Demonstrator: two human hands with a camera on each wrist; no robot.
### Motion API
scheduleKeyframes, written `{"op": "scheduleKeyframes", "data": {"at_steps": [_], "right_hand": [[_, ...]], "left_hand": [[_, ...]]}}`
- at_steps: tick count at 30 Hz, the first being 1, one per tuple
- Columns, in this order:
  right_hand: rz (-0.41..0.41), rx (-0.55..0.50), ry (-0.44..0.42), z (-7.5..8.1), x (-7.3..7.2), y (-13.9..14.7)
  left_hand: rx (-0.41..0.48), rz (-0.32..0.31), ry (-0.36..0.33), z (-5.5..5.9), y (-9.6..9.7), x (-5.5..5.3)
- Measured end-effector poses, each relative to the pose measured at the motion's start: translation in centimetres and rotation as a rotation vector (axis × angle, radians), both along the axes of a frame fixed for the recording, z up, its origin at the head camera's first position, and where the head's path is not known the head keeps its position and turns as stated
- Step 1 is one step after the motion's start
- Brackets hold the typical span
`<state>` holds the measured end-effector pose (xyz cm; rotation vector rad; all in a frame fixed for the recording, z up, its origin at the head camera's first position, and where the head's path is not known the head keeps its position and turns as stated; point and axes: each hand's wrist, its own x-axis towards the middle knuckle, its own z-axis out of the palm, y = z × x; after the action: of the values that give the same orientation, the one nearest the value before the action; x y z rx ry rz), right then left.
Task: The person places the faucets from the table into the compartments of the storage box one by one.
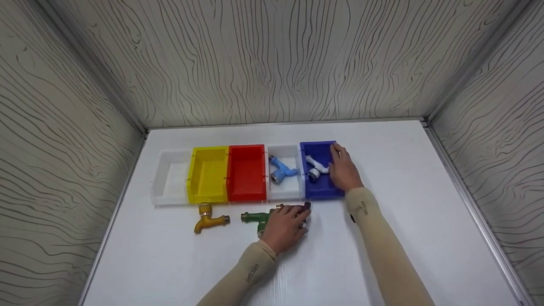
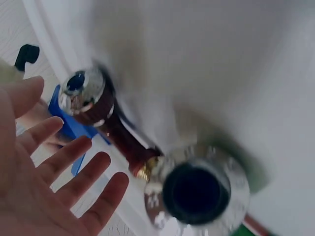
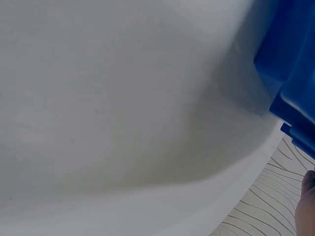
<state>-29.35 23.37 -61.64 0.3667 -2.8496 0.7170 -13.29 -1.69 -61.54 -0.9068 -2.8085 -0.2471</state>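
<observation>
The left hand (image 1: 282, 228), fingers apart, is beside a dark red tap (image 2: 122, 140); the right hand (image 1: 345, 171) touches a blue bin (image 1: 327, 189) at three o'clock, whether clamped I cannot tell.

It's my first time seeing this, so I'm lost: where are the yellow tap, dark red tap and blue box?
Yellow tap (image 1: 210, 221), head view: on its body.
Dark red tap (image 2: 121, 140), left wrist view: on its pipe.
Blue box (image 1: 324, 190), head view: on its bare floor.
</observation>
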Motion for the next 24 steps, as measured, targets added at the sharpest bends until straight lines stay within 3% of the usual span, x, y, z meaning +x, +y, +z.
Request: {"op": "scheduleKeyframes", "data": {"at_steps": [5,10,18,24], "right_hand": [[0.006,-0.002,-0.007,0.2,0.2,-0.1],[0.0,-0.005,-0.002,0.1,0.2,0.1],[0.007,-0.013,-0.016,0.2,0.3,0.0],[0.001,-0.021,-0.019,0.0,0.2,-0.1]], "left_hand": [[-0.019,-0.021,0.005,-0.7,0.6,0.0],[0.017,-0.036,0.01,-1.0,0.9,-0.2],[0.092,-0.034,-0.118,-1.0,1.1,-0.5],[0.08,-0.068,-0.068,-1.0,1.2,-0.4]]}}
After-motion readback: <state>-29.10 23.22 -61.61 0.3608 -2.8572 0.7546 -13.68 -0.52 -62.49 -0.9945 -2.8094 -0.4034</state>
